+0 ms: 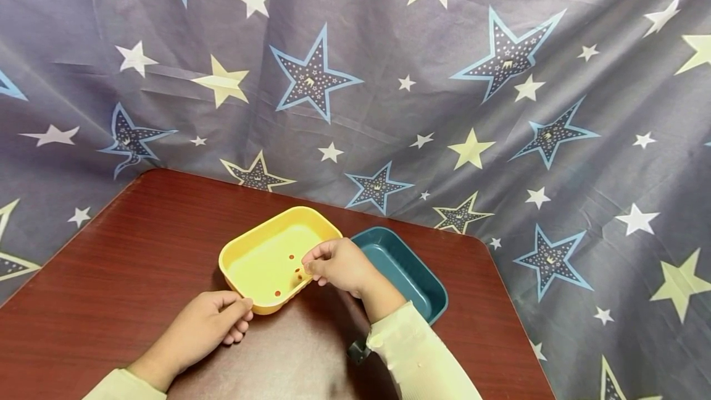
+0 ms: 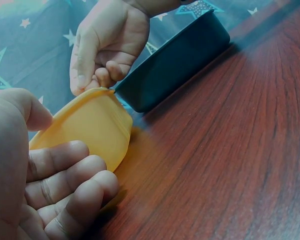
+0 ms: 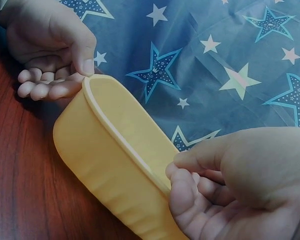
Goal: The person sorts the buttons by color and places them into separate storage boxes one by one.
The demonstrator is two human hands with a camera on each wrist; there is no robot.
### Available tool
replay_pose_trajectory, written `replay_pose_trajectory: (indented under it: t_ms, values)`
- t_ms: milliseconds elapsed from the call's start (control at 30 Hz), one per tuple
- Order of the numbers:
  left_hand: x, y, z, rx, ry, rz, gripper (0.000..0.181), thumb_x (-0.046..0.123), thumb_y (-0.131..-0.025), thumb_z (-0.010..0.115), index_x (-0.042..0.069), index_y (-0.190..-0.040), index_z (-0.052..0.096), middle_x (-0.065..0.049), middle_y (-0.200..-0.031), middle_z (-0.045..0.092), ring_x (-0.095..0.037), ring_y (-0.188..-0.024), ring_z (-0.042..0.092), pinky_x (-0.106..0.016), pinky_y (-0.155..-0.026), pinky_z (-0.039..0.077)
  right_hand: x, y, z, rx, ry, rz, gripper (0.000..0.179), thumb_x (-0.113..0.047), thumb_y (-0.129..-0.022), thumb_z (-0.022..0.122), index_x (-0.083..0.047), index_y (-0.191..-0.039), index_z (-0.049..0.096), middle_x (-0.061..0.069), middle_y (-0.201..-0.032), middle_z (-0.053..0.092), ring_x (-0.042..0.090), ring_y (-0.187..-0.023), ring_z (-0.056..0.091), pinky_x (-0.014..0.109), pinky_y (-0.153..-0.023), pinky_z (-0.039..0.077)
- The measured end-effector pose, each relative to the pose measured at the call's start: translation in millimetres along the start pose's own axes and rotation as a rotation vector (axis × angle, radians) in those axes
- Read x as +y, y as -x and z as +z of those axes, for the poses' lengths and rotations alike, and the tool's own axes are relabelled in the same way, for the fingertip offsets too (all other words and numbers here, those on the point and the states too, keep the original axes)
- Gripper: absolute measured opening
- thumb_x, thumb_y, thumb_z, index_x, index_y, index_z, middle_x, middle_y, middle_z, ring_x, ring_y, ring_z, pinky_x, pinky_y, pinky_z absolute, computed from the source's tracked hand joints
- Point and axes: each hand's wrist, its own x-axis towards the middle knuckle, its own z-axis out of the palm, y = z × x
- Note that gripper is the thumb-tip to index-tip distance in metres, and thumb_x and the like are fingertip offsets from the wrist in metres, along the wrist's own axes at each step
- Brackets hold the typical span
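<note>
A yellow rectangular tray [image 1: 252, 233] lies on the table, with several small red round pieces [image 1: 277, 294] on its floor. At its near left corner my left hand [image 1: 213, 323] pinches the rim, thumb on top and the other fingers loosely curled below. Over the tray's right-hand rim is my right hand [image 1: 339, 267], thumb and index fingertips pressed together. A tiny orange-red spot shows between those fingertips in the left wrist view, seemingly one of the small pieces; the right wrist view hides it. Partly behind my right forearm stands a dark teal tray [image 1: 413, 264].
The reddish-brown wooden table [image 1: 139, 245] ends at a star-patterned cloth [image 1: 383, 79] hanging behind it. A small black object [image 1: 358, 350] shows beside my right forearm. The two trays stand close beside each other.
</note>
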Motion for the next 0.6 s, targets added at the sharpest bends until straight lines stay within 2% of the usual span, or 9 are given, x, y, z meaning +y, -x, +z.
replay_pose_trajectory:
  t_ms: [333, 467, 600]
  values:
    - [0.1, -1.7, -1.0, 0.0, -0.005, 0.001, 0.042, 0.039, -0.106, 0.063, 0.0, -0.091, 0.07, -0.009, -0.079, 0.07, -0.016, -0.063, 0.068, -0.033, -0.058, 0.062, 1, 2.5, -1, 0.011, 0.001, -0.005, 0.015, -0.009, -0.093, 0.078, 0.003, -0.102, 0.078, 0.007, -0.076, 0.07, 0.015, -0.065, 0.062, 0.026, -0.061, 0.06]
    - [0.4, -0.7, -1.0, -0.007, -0.006, 0.011, 0.042, 0.038, -0.106, 0.064, 0.0, -0.09, 0.07, -0.009, -0.078, 0.07, -0.016, -0.062, 0.068, -0.033, -0.057, 0.062, 2, 8.2, -2, 0.016, 0.016, -0.014, 0.011, -0.011, -0.093, 0.079, -0.003, -0.099, 0.079, 0.008, -0.078, 0.071, 0.016, -0.065, 0.064, 0.032, -0.065, 0.063]
    - [3.2, 1.5, 2.2, 0.008, -0.045, 0.019, 0.042, 0.04, -0.105, 0.064, 0.002, -0.087, 0.07, -0.006, -0.074, 0.069, -0.015, -0.06, 0.067, -0.032, -0.054, 0.061, 5, 15.2, -3, 0.027, 0.041, -0.042, 0.008, -0.012, -0.092, 0.079, -0.006, -0.097, 0.079, 0.008, -0.078, 0.072, 0.017, -0.065, 0.065, 0.039, -0.068, 0.065]
